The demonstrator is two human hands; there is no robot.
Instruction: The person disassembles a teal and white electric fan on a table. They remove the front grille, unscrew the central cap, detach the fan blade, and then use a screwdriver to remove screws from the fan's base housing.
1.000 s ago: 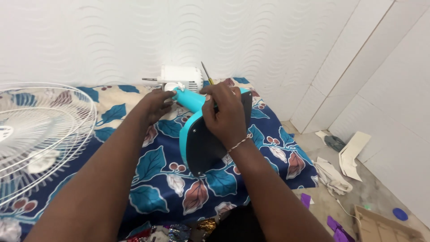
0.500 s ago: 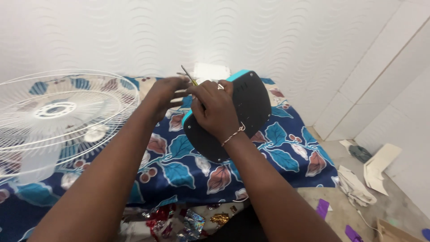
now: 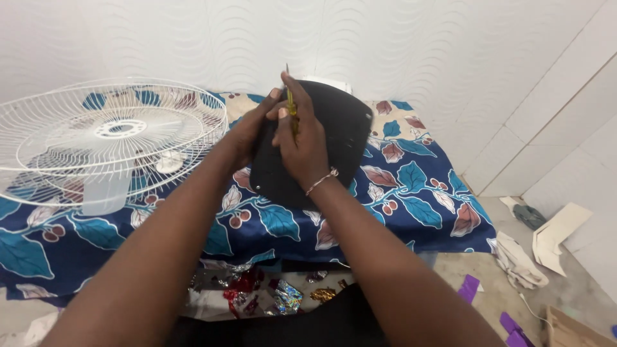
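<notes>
Holding the black base plate tilted up off the leaf-patterned cloth, the person works with both hands close together at its upper left edge. The right hand lies across the dark underside and is closed around a thin yellow-handled screwdriver, whose metal tip points up past the fingers. The left hand cups the plate's left rim, fingers wrapped behind it; how firmly it presses cannot be told from this angle. To do this well, it seems wise to keep the left hand as the steady brace so the plate does not rock, and to bring the screwdriver square to a fastener before turning, since a slanted tip is likely to slip on the smooth plastic. A small pale dot near the plate's lower left may be a screw, though it is too small to be sure. A white fan grille lies flat on the cloth to the left, well apart from the hands, and crumpled foil wrappers sit below the cloth's edge.
</notes>
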